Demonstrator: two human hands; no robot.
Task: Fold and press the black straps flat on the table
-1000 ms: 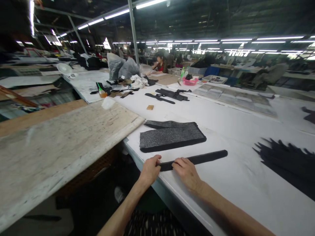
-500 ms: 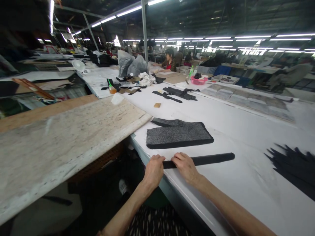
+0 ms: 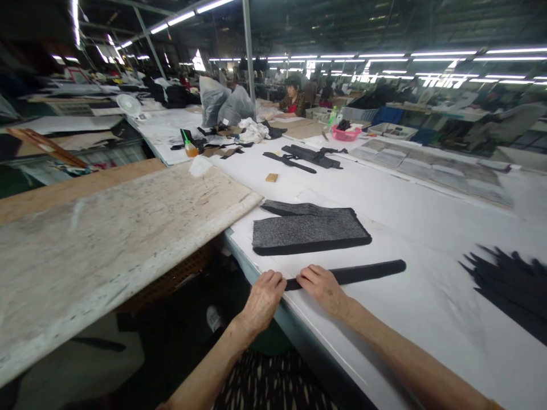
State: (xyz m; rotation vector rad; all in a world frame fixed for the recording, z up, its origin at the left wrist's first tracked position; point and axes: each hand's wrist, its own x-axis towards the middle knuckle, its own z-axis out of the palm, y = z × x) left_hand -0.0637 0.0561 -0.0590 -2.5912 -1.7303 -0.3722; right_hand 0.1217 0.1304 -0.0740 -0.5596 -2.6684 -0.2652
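Note:
A long black strip (image 3: 367,271), rounded at its far end, lies flat near the table's front edge. At its near end the fingers of my left hand (image 3: 265,296) are closed on it. My right hand (image 3: 322,289), fingers bent and pressed together, grips the strip a short way further along. The fingertips hide the parts of the strip they hold. Just beyond it rests a stack of grey-and-black pieces (image 3: 311,230) with dark edges.
The white table (image 3: 427,228) carries a fan of black strips (image 3: 508,290) at the right, a small tan block (image 3: 272,177) and more black pieces (image 3: 311,156) further back. A stained board (image 3: 128,228) overlaps at the left. A person (image 3: 293,99) sits far off.
The view has tilted slightly, so everything sits a little differently in the picture. Both hands keep hold of the strip in nearly the same place.

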